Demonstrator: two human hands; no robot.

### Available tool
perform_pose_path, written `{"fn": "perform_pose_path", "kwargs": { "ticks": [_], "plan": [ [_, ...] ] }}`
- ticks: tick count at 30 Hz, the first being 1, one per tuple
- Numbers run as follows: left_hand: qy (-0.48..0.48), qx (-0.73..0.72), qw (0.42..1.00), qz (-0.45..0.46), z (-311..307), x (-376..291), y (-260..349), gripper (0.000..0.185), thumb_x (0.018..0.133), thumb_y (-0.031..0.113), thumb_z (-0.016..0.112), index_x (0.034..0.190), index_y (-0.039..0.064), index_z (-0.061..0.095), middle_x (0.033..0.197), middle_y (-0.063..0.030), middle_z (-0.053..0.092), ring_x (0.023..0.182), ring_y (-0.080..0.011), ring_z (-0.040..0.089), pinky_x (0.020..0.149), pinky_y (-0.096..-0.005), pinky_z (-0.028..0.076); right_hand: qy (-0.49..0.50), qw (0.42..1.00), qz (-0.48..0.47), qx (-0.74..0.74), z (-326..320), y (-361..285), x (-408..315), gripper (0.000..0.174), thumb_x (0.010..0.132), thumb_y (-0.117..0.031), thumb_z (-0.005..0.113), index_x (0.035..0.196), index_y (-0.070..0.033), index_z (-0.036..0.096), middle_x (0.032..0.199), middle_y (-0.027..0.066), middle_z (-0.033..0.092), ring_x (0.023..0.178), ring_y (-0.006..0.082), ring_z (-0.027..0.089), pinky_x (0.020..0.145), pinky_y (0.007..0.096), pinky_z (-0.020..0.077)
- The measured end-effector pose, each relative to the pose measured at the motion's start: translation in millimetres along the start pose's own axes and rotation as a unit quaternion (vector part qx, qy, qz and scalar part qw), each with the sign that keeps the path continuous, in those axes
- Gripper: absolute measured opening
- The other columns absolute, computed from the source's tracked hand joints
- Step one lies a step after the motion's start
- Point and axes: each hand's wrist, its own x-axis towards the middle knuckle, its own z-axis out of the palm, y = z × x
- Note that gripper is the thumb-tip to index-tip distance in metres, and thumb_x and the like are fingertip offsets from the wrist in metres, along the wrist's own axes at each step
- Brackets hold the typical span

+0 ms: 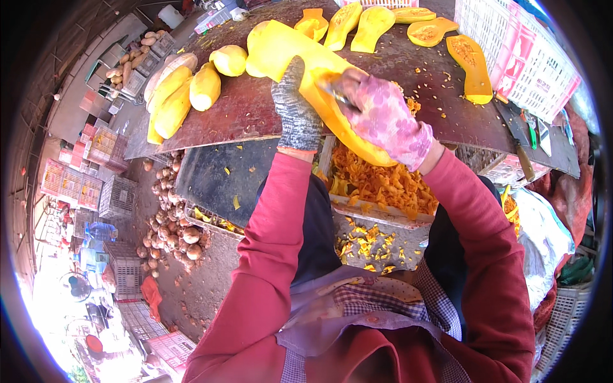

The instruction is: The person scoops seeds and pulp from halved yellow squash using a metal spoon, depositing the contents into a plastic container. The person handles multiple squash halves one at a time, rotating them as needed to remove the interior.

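A long halved butternut squash (354,125) leans across the table's near edge, its cut side towards the right. My left hand (298,112), in a grey knitted glove, grips its left side near the neck. In a pink patterned glove, my right hand (390,117) holds a small metal scraping tool (335,92) against the cut hollow. The tool's exact shape is blurred and partly hidden by my fingers. Below the squash, a crate (383,209) holds a heap of stringy orange squash pulp (378,179).
Peeled whole squashes (175,107) lie left on the dark red table (249,112); cut halves (469,67) lie along the back. A large knife (515,134) rests at the right near a white plastic crate (536,62). Onions (167,230) cover floor at the left.
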Motion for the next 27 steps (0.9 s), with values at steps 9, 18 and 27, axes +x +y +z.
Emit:
{"fn": "perform_pose_path", "kwargs": {
  "ticks": [9, 18, 27],
  "plan": [
    [0.049, -0.043, 0.998, -0.022, -41, 24, 31, 0.051, 0.085, 0.025, 0.064, 0.127, 0.000, 0.049, 0.118, -0.0180, 0.059, 0.105, -0.0356, 0.059, 0.096, -0.0470, 0.047, -0.279, 0.949, -0.139, 0.039, -19, 31, -73, 0.027, 0.071, -0.007, 0.064, 0.098, -0.010, 0.064, 0.078, 0.0076, 0.059, 0.080, 0.0262, 0.063, 0.069, 0.0376, 0.0518],
    [0.036, -0.015, 0.998, -0.050, -26, 20, 4, 0.046, 0.085, 0.023, 0.065, 0.122, -0.002, 0.053, 0.112, -0.0170, 0.063, 0.099, -0.0315, 0.062, 0.092, -0.0436, 0.051, -0.045, 0.998, -0.022, 0.048, 16, 17, -31, 0.033, 0.076, -0.008, 0.063, 0.109, -0.005, 0.063, 0.104, 0.0127, 0.059, 0.087, 0.0303, 0.063, 0.074, 0.0398, 0.0537],
    [0.079, -0.020, 0.995, -0.054, -38, 24, 25, 0.044, 0.084, 0.023, 0.066, 0.120, 0.001, 0.055, 0.108, -0.0146, 0.064, 0.096, -0.0311, 0.062, 0.091, -0.0435, 0.050, -0.242, 0.921, -0.159, 0.262, -28, 26, -73, 0.013, 0.077, -0.007, 0.062, 0.090, -0.010, 0.061, 0.080, 0.0069, 0.052, 0.066, 0.0250, 0.058, 0.053, 0.0347, 0.0464]
  ]
}}
